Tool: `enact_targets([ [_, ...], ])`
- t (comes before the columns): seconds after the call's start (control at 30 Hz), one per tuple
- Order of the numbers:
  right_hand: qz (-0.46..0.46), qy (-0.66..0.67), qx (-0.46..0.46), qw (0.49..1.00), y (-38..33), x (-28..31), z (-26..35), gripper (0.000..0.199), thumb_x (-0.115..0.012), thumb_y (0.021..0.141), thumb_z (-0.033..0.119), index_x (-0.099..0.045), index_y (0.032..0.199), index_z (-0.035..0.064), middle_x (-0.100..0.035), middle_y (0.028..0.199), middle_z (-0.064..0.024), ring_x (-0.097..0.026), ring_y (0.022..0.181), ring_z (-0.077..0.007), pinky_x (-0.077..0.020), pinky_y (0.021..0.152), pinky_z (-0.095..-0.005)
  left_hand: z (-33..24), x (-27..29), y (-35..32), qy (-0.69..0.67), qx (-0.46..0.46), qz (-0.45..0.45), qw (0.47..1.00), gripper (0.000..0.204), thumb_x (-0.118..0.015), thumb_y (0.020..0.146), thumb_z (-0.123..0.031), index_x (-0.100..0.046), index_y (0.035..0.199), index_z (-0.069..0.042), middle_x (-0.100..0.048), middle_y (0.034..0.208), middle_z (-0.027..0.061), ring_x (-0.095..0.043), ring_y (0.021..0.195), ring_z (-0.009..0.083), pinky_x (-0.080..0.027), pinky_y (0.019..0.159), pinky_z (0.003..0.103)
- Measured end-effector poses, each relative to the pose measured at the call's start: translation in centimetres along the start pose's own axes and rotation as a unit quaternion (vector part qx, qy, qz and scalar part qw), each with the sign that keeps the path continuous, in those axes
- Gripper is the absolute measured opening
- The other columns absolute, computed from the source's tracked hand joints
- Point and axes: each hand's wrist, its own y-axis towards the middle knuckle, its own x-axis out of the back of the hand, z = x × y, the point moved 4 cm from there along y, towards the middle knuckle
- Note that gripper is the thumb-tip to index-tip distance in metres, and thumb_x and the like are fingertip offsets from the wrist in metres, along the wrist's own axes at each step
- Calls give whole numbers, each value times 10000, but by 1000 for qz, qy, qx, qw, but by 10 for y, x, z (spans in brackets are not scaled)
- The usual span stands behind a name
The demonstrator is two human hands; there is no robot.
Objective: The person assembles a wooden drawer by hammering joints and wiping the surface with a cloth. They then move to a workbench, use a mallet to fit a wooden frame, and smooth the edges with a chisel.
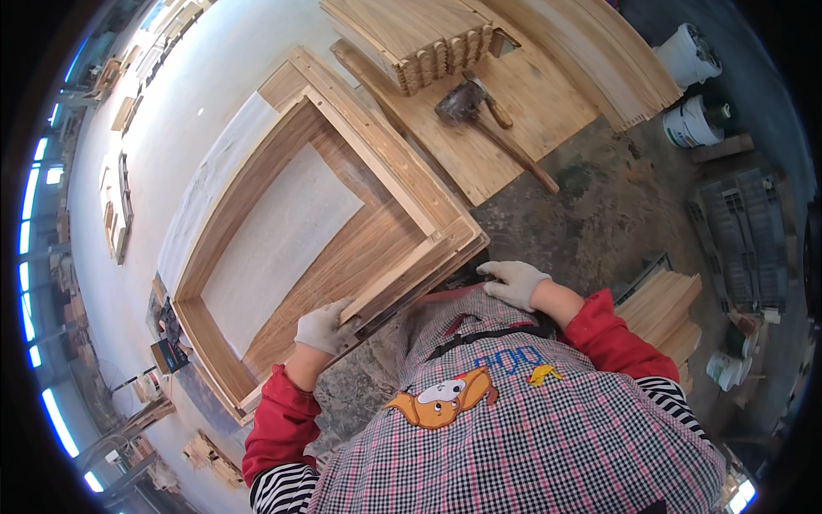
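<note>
1. Left hand [324, 328], in a white glove, is closed around the near end rail of a wooden frame [317, 214], thumb on top, fingers under the edge.
2. Right hand [514, 283], also gloved, lies flat with fingers spread at the frame's near right corner; whether it grips anything I cannot tell, the corner hides the fingertips.
3. The frame lies flat just in front of the person's body, on a pale floor [180, 128], with a pale sheet [282, 244] inside it.
4. Risk, as a judgement: stacked rails at the near corner look loosely layered; uneven pull from one hand could slide them apart or pinch the gloved fingers.
5. Risk: the frame is big and the hold is at one end only, so lifting could twist the joints.
6. Around: a mallet [475, 107] rests on a wooden panel [505, 128] beyond the frame, beside a stack of grooved slats [419, 38].
7. Two white buckets [693, 86] stand well apart at the right, more stacked boards [664, 313] near the right elbow.
8. The panel and mallet sit close to the frame's far right side and block a shift that way.
</note>
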Motion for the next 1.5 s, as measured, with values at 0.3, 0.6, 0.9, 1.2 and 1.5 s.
enact_targets([
  [0.3, 4, -28, 23, 999, 10, 27, -28, 452, -550, 864, 311, -540, 1247, 71, -626, 1125, -193, -583, 1071, -356, -453, 928, -400, 21, 1, 27, 24, 38, -29, 999, 406, -661, 824, -349, -609, 1171, -144, -662, 951, 156, -632, 874, 350, -502, 747, 409],
  [0.6, 17, -32, 6, 999, 12, 52, -44, 448, -546, 858, 311, -550, 1233, 66, -624, 1131, -192, -583, 1072, -348, -452, 929, -395, 9, -11, 13, 27, 26, -31, 999, 399, -679, 800, -306, -612, 1161, -149, -666, 987, 131, -637, 887, 329, -508, 734, 409],
  [0.9, -128, 3, 104, 986, 51, 97, -30, 380, -536, 863, 265, -591, 1166, 42, -629, 1088, -221, -596, 1029, -375, -469, 899, -405, 4, -12, 22, 10, 19, -100, 995, 312, -722, 721, -252, -668, 1000, -123, -678, 927, 101, -648, 837, 310, -518, 729, 394],
  [1.2, -362, -120, -1, 924, 99, 163, -18, 373, -570, 861, 278, -544, 1190, 105, -597, 1116, -190, -571, 1054, -359, -479, 856, -419, 3, -8, 24, 9, 48, -97, 994, 310, -709, 685, -212, -665, 983, -143, -672, 971, 60, -637, 907, 280, -516, 760, 382],
  [1.5, -384, -134, -144, 902, 101, 132, -74, 478, -641, 804, 294, -484, 1204, 85, -551, 1145, -225, -604, 960, -369, -495, 819, -440, 0, 0, 27, -49, 72, -58, 995, 583, -727, 710, -262, -540, 1250, -146, -691, 980, 112, -658, 887, 314, -525, 753, 402],
])
